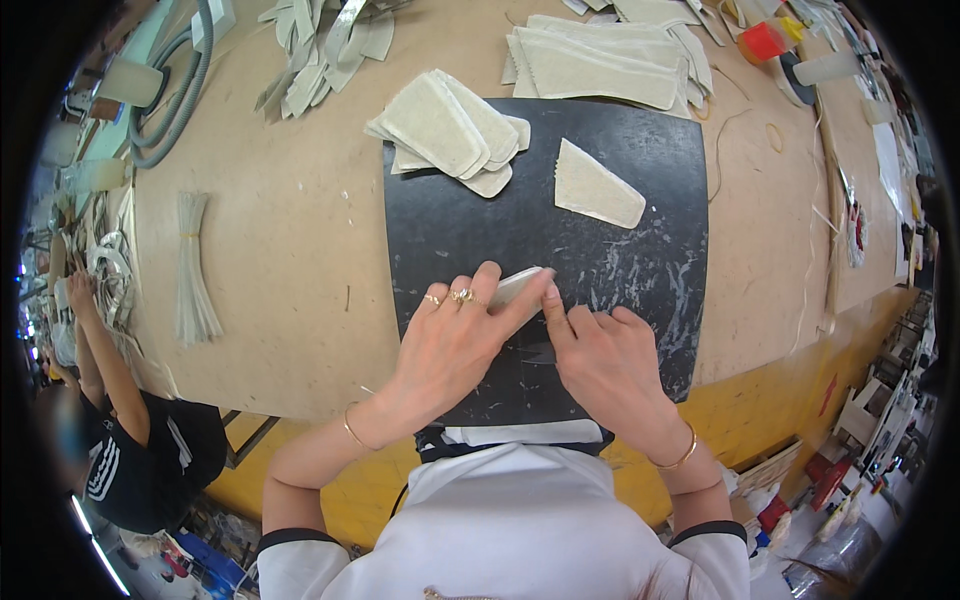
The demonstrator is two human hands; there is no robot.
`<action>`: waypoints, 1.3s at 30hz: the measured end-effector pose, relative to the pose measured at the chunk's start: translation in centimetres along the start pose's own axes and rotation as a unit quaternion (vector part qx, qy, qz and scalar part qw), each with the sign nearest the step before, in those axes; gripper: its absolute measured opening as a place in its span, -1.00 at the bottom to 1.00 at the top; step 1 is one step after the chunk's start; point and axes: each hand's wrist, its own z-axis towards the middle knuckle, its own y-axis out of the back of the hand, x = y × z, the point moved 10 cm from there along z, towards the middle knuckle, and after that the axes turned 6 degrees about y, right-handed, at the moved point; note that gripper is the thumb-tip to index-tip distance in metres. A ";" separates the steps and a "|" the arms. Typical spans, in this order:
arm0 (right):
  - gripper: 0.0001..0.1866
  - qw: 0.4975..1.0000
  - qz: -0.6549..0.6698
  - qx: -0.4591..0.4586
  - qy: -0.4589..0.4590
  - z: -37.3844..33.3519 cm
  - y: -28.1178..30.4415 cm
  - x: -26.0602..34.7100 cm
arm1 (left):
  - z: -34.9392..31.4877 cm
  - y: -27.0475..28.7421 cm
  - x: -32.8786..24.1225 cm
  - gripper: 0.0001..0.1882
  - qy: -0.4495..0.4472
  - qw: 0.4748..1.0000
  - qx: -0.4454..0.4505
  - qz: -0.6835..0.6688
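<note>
A small pale, felt-like cut piece (513,287) stands tilted on edge over the black mat (450,240), partly hidden by my fingers. My left hand (447,335) grips it, with the index finger stretched along its near side. Curled fingers bring my right hand (608,365) up to the piece's right end, where its thumb and index tip press close against the left fingertip. Beyond the hands lies a single pale cut piece (598,187) with one jagged end. To its left, a fanned stack of similar pieces (440,125) overlaps the mat's far left corner.
Larger pale panels (600,65) are piled behind the mat, and curved strips (325,50) heap at the far left. A tied bundle of thin strips (192,265) lies left. A grey hose (185,95) and red-yellow container (768,40) stand farther off. Another person (130,440) works at left.
</note>
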 end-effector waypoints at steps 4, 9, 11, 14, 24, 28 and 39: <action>-0.43 0.998 0.051 0.031 -0.016 0.6 0.0 -1.2 | 1.1 -0.5 1.3 -0.37 0.037 0.986 0.090 -0.138; -0.29 0.960 0.256 0.011 -0.112 -3.0 0.4 -5.5 | 0.9 -0.2 2.7 -0.57 0.077 0.975 0.091 -0.189; -0.19 0.910 0.388 -0.003 -0.142 -6.4 0.1 -6.3 | 0.0 0.6 3.0 -0.60 0.118 0.982 0.011 -0.146; -0.32 0.846 0.487 0.012 -0.215 -13.1 -0.7 -9.4 | -1.5 0.8 3.3 -0.54 0.181 0.977 -0.059 -0.096; -0.69 0.849 0.039 -0.262 -0.457 -19.9 7.6 -20.8 | -2.6 1.8 2.9 -0.50 0.190 0.967 -0.128 -0.113; -0.82 0.919 0.252 -0.249 -0.175 -3.9 4.8 -10.3 | -1.8 1.7 3.7 -0.56 0.121 0.978 -0.105 -0.136; -0.68 0.967 0.212 -0.012 -0.140 4.6 2.0 -3.8 | -3.8 1.2 2.9 -0.62 0.227 0.952 -0.153 -0.134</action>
